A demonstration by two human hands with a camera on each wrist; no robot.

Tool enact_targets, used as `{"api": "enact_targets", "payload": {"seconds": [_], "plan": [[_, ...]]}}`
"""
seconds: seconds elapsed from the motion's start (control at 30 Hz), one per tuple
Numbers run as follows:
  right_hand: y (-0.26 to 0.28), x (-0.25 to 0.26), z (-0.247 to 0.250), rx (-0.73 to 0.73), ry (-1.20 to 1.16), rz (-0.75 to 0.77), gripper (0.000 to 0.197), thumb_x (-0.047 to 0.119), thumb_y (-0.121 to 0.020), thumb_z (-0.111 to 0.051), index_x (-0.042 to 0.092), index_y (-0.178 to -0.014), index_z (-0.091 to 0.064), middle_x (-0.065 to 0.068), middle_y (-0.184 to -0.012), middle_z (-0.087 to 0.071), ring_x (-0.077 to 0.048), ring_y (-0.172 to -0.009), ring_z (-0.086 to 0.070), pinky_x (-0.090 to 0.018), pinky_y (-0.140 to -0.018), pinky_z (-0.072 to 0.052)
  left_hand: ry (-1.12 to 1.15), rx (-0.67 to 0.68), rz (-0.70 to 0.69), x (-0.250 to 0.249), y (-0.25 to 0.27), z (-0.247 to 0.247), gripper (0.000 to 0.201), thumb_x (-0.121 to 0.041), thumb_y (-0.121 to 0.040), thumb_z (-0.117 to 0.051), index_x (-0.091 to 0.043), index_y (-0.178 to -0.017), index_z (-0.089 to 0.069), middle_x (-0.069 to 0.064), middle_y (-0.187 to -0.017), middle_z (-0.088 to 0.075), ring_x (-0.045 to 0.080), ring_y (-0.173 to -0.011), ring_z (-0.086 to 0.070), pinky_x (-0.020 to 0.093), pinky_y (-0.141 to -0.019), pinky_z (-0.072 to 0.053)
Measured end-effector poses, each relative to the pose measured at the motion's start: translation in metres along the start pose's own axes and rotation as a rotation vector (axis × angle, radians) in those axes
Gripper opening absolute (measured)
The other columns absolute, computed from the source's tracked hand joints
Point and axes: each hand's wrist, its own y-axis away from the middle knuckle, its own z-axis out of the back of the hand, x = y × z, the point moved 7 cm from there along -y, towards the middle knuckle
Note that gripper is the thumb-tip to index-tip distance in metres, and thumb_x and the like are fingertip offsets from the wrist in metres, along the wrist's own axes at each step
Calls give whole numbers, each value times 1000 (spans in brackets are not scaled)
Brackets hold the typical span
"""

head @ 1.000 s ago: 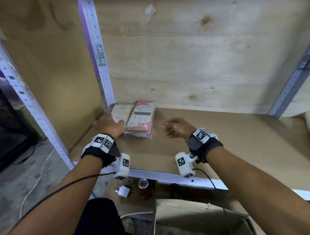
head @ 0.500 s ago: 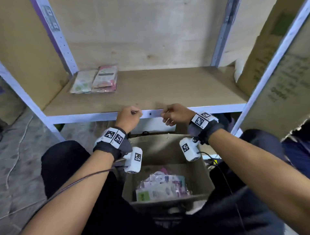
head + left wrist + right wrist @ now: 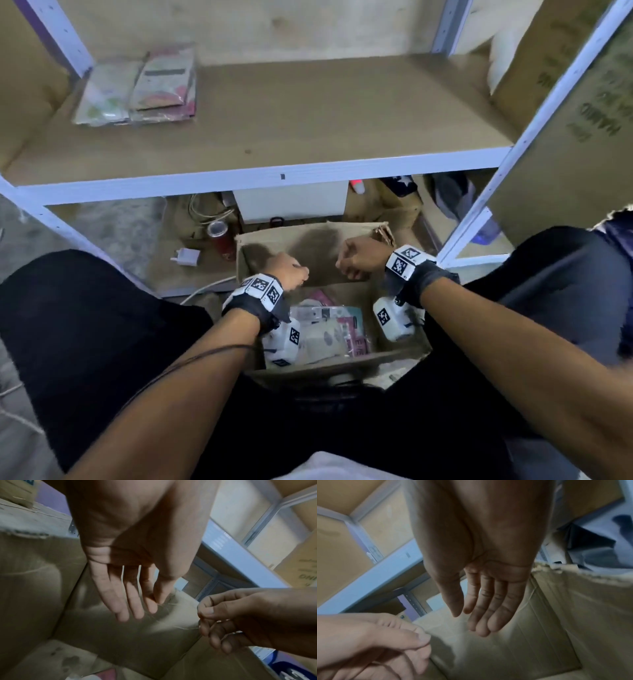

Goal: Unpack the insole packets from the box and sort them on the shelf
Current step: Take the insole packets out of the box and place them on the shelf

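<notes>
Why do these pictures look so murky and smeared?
Head view: shelf lit, box shadowed, right edge streaked by motion. Left wrist view: dim, left hand soft. Right wrist view: dim, grainy, right hand fairly sharp.

— What sits on the floor under the shelving?
— A white charger plug (image 3: 186, 256) at nine o'clock, a red can (image 3: 220, 235) just beside it at ten, and a coiled white cable (image 3: 209, 213) above the can.
— And further back?
— A white block (image 3: 290, 205) at twelve o'clock; a printed cardboard carton (image 3: 579, 113) at two.
</notes>
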Motion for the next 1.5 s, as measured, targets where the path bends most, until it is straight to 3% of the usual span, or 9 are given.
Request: {"api": "enact_targets", "payload": {"seconds": [0.13, 0.3, 0.53, 0.67, 0.73, 0.83, 1.0, 1.3, 1.5], "plan": [[-35, -21, -31, 97, 37, -82, 11, 10, -92, -62, 9, -82, -64, -17, -86, -69, -25, -70, -65, -34, -68, -57, -185, 44, 44, 10, -16, -3, 32, -31, -95, -59, -5, -104, -76, 14, -110, -73, 31, -105, -68, 37, -94, -54], [-70, -45, -71, 228, 143, -150, 19, 10, -91, -58, -2, -93, -73, -16, -87, -74, -21, -65, -67, -28, -59, -57, -210, 58, 155, 30, -35, -12, 38, -26, -101, -51, 3, -119, -68, 18, -127, -65, 34, -121, -59, 40, -104, -45], [-92, -66, -106, 292, 436, -130, 22, 15, -89, -58, 4, -97, -75, -17, -101, -74, -33, -90, -71, -39, -85, -58, -184, 72, 255, 53, -46, -21, 40, -28, -102, -44, 0, -117, -68, 19, -128, -63, 35, -118, -58, 37, -101, -47], [-93, -84, -130, 366, 416, -92, 15, 9, -91, -61, 13, -105, -67, -11, -110, -67, -30, -88, -67, -35, -80, -56, -212, 67, 231, 59, -50, -25, 36, -23, -102, -43, -1, -115, -69, 17, -122, -67, 31, -114, -61, 29, -90, -45], [-93, -90, -139, 360, 374, -71, 31, 6, -91, -62, 19, -120, -62, -10, -116, -62, -28, -85, -64, -31, -76, -54, -265, 77, 202, 59, -52, -28, 34, -18, -100, -44, 1, -111, -70, 17, -121, -68, 32, -113, -62, 31, -93, -47], [-93, -97, -154, 382, 455, -50, 49, 5, -87, -67, 20, -133, -56, -11, -131, -59, -26, -112, -62, -25, -89, -48, -321, 53, 163, 56, -55, -28, 30, -18, -96, -48, -2, -106, -72, 16, -123, -66, 31, -114, -61, 33, -96, -47], [-94, -107, -170, 447, 550, -51, 60, 9, -91, -61, 21, -147, -42, -7, -154, -38, -24, -140, -40, -36, -115, -33, -394, 54, 153, 61, -59, -29, 36, -25, -100, -42, -8, -120, -66, 14, -137, -56, 33, -126, -51, 39, -106, -41], [-100, -104, -189, 416, 675, 5, 54, 9, -90, -63, 6, -140, -42, -17, -143, -43, -32, -131, -48, -41, -103, -45, -355, 27, 139, 63, -60, -30, 35, -22, -99, -41, -7, -119, -66, 16, -132, -61, 34, -118, -58, 40, -97, -47], [-95, -105, -202, 489, 739, 7, 42, 9, -89, -64, 0, -130, -53, -21, -137, -47, -36, -125, -52, -43, -101, -47, -299, 65, 176, 69, -60, -30, 35, -20, -99, -39, -8, -120, -64, 17, -127, -63, 34, -120, -56, 39, -102, -42]]}}
